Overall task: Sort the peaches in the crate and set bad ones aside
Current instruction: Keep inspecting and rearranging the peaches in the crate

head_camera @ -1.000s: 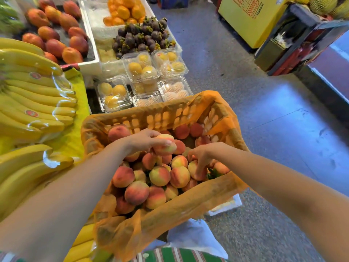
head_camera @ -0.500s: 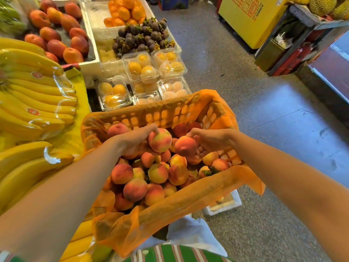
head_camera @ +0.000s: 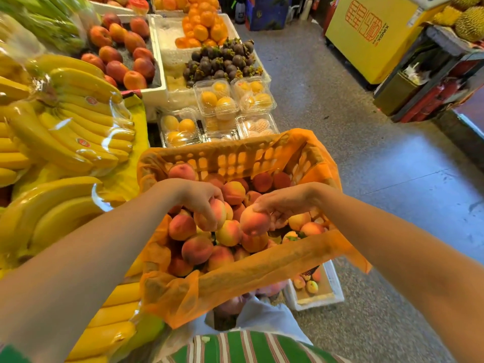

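An orange plastic crate (head_camera: pixel 235 159) lined with an orange bag stands in front of me, full of pink-yellow peaches (head_camera: pixel 197 248). My left hand (head_camera: pixel 199 196) is over the middle of the heap, its fingers closed around one peach (head_camera: pixel 218 212). Just to the right, my right hand (head_camera: pixel 284 203) grips another peach (head_camera: pixel 254 221) from above, lifted a little over the pile. A white foam box (head_camera: pixel 328 292) sits on the floor below the crate's right corner, holding a few peaches (head_camera: pixel 311 286).
Wrapped bananas (head_camera: pixel 65 121) fill the stand at my left. Behind the crate lie clear fruit boxes (head_camera: pixel 220 100), mangosteens (head_camera: pixel 220 61), oranges (head_camera: pixel 204 27) and red-orange fruit (head_camera: pixel 123 56). Speckled floor (head_camera: pixel 379 179) stretches right toward a yellow cabinet (head_camera: pixel 366 35). A white bag (head_camera: pixel 262 318) hangs below the crate.
My right hand picked a peach out of the right side of the crate and carried it toward the middle. My left hand kept its peach and lowered it onto the heap.
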Action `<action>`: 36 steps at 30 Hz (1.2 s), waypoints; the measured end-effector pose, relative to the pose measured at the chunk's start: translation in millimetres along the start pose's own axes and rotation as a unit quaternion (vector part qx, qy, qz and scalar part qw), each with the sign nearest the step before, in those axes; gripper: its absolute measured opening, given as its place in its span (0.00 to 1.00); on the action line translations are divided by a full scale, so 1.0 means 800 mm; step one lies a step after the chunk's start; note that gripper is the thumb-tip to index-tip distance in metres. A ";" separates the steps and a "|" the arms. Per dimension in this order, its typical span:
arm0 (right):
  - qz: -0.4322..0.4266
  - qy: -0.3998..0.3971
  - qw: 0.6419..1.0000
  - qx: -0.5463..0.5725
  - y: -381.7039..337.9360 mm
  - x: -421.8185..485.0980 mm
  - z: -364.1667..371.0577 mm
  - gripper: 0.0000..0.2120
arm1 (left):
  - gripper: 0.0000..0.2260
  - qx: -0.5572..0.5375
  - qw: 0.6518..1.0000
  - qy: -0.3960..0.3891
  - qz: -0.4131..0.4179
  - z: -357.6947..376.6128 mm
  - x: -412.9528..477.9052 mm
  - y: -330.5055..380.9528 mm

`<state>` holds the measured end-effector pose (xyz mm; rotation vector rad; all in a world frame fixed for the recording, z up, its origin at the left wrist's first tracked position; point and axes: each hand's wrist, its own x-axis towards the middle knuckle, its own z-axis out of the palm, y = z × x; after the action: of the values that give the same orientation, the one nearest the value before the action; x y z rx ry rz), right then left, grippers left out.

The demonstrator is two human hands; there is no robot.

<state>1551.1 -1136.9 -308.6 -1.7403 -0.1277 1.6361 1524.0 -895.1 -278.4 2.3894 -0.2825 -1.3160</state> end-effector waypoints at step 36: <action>0.015 0.301 0.936 -0.181 0.009 0.069 -0.045 0.24 | 0.02 -0.055 0.976 -0.035 0.206 0.041 0.052 -0.001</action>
<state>1590.7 -1128.5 -361.1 -2.4607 -0.1130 1.0708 1518.4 -917.4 -326.1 2.0515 -0.6665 -1.1853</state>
